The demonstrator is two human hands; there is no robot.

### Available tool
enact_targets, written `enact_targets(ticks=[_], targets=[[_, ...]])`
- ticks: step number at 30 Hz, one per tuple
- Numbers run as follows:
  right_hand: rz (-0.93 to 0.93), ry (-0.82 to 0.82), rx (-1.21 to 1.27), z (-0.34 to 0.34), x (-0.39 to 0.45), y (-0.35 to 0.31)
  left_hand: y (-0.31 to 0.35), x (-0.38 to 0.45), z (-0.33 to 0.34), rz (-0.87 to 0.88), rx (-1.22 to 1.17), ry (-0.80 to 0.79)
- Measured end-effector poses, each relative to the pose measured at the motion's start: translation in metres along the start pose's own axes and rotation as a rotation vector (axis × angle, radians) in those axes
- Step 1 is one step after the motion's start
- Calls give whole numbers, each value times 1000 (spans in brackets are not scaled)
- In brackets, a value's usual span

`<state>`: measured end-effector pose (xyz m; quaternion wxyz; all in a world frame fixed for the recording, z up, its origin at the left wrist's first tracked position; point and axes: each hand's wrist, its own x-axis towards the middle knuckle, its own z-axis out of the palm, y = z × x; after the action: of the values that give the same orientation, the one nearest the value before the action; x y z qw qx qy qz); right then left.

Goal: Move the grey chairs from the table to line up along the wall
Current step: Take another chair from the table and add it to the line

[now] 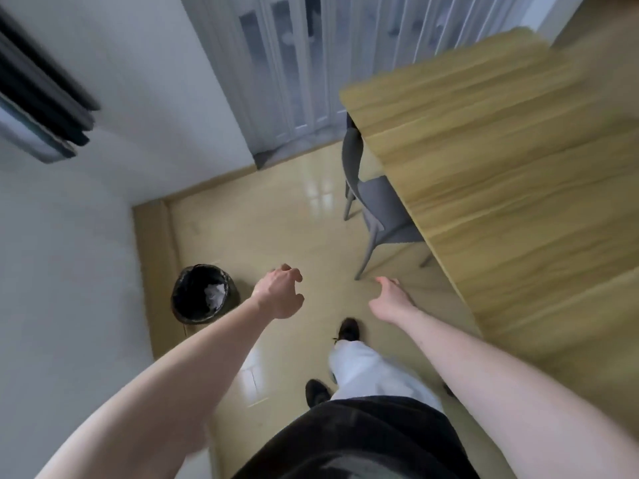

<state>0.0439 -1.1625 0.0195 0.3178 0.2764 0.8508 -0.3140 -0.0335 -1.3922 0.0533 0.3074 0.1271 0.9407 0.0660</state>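
While both arms were held out ahead of the body, these points were recorded, each placed relative to the table:

Grey chair (377, 202): dark grey moulded seat and curved back on paler grey legs; found tucked at the table's (518, 167) left long edge, seat partly hidden under the top, back facing the open floor.

Table: pale wood-grain top, blurred, filling the right of the view.

Left hand (280, 293): held in the air left of the table, well short of the chair; fingers loosely curled, nothing grasped.

Right hand (392, 300): held just off the table's near left edge, close to the chair's nearest leg but apart from it; fingers seen relaxed, nothing held.

Open room: glossy beige floor (276, 229) was seen running from the table's left edge to the white wall (69, 236) and its skirting, up to the corner by the grey curtain (276, 63).

Bin (204, 293): round, black-lined, set against the wall left of the table; crumpled white paper was seen inside.

Feet: dark shoes and pale trousers were seen below the hands.
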Motion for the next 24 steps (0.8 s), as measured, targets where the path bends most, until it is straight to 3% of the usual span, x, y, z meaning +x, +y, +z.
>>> enact_targets(ticks=[3, 4, 5, 14, 24], targets=[[-1, -3, 30, 1, 2, -7, -1, 9, -6, 70, 25, 13], [79, 58, 121, -38, 56, -12, 34, 93, -43, 154, 74, -6], [110, 50, 108, -42, 66, -12, 40, 109, -52, 157, 69, -17], [121, 41, 163, -88, 120, -43, 71, 193, -125, 285, 223, 28], [186, 24, 515, -113, 169, -46, 130, 310, -178, 400, 492, -25]])
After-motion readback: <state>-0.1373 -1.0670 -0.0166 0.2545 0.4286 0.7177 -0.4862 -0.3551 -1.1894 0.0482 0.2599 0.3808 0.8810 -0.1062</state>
